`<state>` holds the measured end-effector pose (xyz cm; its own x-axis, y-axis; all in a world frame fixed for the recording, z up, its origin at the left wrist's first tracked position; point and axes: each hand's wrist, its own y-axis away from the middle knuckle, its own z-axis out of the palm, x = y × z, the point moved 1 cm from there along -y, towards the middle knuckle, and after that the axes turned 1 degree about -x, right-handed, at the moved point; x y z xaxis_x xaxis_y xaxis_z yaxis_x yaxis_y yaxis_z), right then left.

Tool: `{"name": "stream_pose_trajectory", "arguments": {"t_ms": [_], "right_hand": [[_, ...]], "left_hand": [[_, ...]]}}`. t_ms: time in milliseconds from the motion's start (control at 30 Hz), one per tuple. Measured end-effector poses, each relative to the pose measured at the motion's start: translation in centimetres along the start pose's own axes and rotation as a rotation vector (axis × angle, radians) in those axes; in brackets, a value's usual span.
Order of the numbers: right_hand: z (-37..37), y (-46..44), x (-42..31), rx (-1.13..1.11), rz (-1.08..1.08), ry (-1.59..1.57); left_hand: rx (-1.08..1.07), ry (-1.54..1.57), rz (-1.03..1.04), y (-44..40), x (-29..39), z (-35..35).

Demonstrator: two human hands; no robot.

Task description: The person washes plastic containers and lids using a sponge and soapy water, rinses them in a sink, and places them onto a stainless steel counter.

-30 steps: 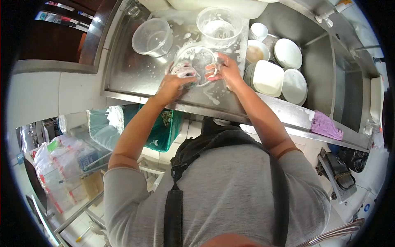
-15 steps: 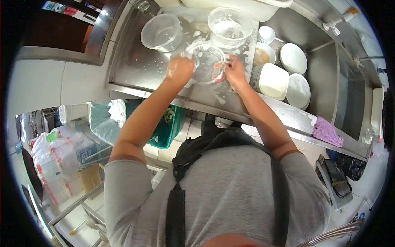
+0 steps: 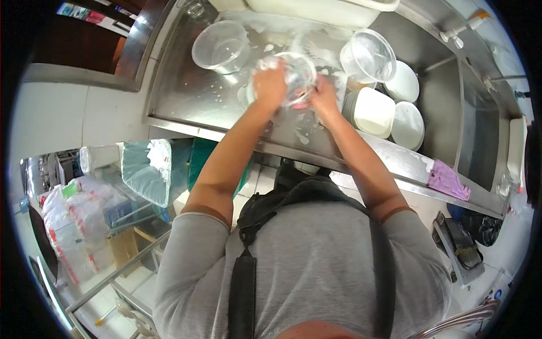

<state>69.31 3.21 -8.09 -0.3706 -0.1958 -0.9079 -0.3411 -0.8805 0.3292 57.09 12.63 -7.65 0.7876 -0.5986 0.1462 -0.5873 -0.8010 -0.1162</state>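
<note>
A clear plastic tub [image 3: 300, 73] is tilted between my two hands above the steel counter. My left hand [image 3: 270, 85], foamy and blurred, is closed at its left side. My right hand [image 3: 323, 97] grips its right side, also smeared by motion. Something pink [image 3: 302, 105] shows by the right fingers; its kind is unclear. Another clear tub [image 3: 221, 48] stands on the counter to the left. A third clear tub [image 3: 370, 56], with suds, leans over the dishes at the sink's left edge.
White plates [image 3: 407, 125] and a stack of squarish white dishes [image 3: 374, 112] sit in the steel sink [image 3: 437, 73]. Suds dot the counter [image 3: 186, 96]. A purple cloth [image 3: 449, 179] hangs on the front edge. A white basin [image 3: 316, 12] stands behind.
The clear tub behind my hands has gone from the counter, and one now rests over the sink dishes. The tub at my hands is now lifted and tilted. My left hand has moved right.
</note>
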Motion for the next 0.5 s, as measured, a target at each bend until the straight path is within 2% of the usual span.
{"name": "stream_pose_trajectory", "arguments": {"t_ms": [33, 67, 100, 167, 200, 233, 267, 300, 367, 400, 433, 500], "right_hand": [[-0.8, -1.2, 2.3, 0.005, -0.176, 0.27], [-1.7, -2.0, 3.3, 0.014, -0.349, 0.544], [-2.0, -1.3, 2.4, 0.037, -0.347, 0.553], [-1.3, 1.1, 0.0, -0.042, -0.231, 0.578], [-1.6, 0.7, 0.8, -0.061, -0.231, 0.578], [-1.1, 1.3, 0.1, -0.04, -0.227, 0.576], [-0.6, 1.9, -0.7, -0.041, -0.172, 0.441], [-0.2, 2.1, -1.4, -0.044, -0.125, 0.303], [-1.4, 0.3, 0.6, -0.054, -0.128, 0.219], [-1.6, 0.8, -0.6, -0.043, -0.063, 0.087], [-1.9, 1.1, -1.3, -0.036, 0.004, -0.046], [-2.5, 0.9, -1.2, -0.007, -0.057, -0.074]], "left_hand": [[0.091, 0.012, 0.158, 0.3, 1.1, 0.6], [-0.103, 0.022, 0.207, 0.8, 2.6, -1.0], [-0.103, 0.037, 0.227, 0.4, 1.7, -0.6], [-0.185, 0.063, 0.034, -0.3, -2.2, 0.7], [-0.193, 0.07, 0.057, -1.0, -2.2, 0.3], [-0.136, -0.018, -0.013, -1.9, -2.0, -0.7], [-0.074, -0.107, -0.087, -2.6, -1.5, -1.4], [-0.07, -0.106, -0.072, -2.6, -0.3, -1.1], [-0.11, 0.127, 0.13, -0.8, 3.3, 0.0], [-0.039, 0.207, 0.188, 0.4, 4.2, 0.4], [-0.04, 0.208, 0.193, 1.6, 4.3, -0.3], [-0.026, 0.367, 0.361, 3.6, 3.4, -2.5]]}}
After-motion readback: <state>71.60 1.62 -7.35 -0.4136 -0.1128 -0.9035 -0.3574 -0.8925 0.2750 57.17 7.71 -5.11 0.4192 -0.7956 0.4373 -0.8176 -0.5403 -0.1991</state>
